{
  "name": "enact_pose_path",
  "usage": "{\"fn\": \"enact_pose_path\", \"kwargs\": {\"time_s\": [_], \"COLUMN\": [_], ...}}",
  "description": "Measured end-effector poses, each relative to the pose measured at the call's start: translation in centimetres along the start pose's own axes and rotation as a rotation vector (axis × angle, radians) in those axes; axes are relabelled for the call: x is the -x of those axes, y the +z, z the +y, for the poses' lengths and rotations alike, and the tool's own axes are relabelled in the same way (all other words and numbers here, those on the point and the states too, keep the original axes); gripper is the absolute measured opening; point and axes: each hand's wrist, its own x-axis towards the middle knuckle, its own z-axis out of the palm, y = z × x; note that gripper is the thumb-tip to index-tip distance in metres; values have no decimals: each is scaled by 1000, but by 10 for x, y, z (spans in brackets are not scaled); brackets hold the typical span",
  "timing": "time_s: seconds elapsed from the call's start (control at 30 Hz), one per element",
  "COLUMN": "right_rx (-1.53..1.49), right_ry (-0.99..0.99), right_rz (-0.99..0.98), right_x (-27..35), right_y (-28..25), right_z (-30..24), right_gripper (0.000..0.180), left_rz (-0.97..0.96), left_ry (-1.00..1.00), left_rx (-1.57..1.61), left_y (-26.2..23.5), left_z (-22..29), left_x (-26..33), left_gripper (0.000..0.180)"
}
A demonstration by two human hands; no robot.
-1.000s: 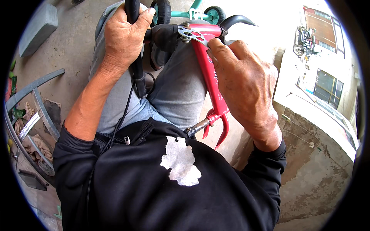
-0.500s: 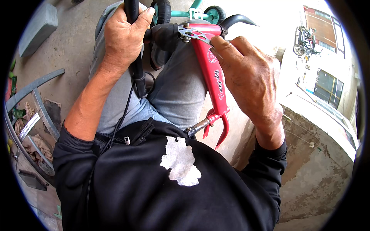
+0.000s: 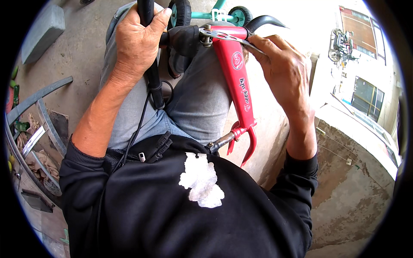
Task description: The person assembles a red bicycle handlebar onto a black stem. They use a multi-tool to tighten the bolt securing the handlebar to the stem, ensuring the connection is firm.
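My left hand (image 3: pixel 137 48) is closed around a black handlebar (image 3: pixel 153 79) that rises past my thumb. In my right hand (image 3: pixel 287 71), a flat silver wrench (image 3: pixel 226 36) with cut-out holes is pinched between thumb and fingers. The wrench's far end meets a bolt (image 3: pixel 207 41) at the joint between a black rounded part (image 3: pixel 184 41) and the red bike frame (image 3: pixel 234 75). That frame slants down toward me over my legs, with a red fork (image 3: pixel 249 146) at its lower end. A curved black piece (image 3: pixel 266 20) juts from its top right.
Beyond my knees stands a teal frame (image 3: pixel 202 15) with black wheels (image 3: pixel 180 14). A grey block (image 3: pixel 44 34) lies at far left, above curved metal bars (image 3: pixel 41 99) and clutter. On the right is a stained concrete wall (image 3: pixel 344 189). A black cable (image 3: pixel 137 131) hangs near my waist.
My right hand has shifted slightly up and turned at the wrist. The wrench has tilted and now shows more edge-on. My left hand and the red frame hold still.
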Motion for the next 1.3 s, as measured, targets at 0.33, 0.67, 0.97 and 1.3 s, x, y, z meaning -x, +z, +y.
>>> {"fn": "enact_pose_path", "kwargs": {"time_s": [0.33, 0.67, 0.97, 1.3], "right_rx": [-136, -299, -105, 41], "right_ry": [5, 108, 93, 74], "right_rz": [-39, -16, 53, 37], "right_x": [-6, 13, 21, 23], "right_y": [32, 30, 1, -7], "right_z": [34, 32, -6, -22], "right_gripper": [21, 19, 18, 26], "left_rz": [29, 0, 11, -3], "left_ry": [-11, -19, -26, -22], "left_rx": [45, 22, 23, 13], "left_y": [2, 1, 2, 1], "left_z": [1, 3, 2, -1], "left_x": [0, -1, 0, -1], "left_gripper": [23, 24, 25, 25]}}
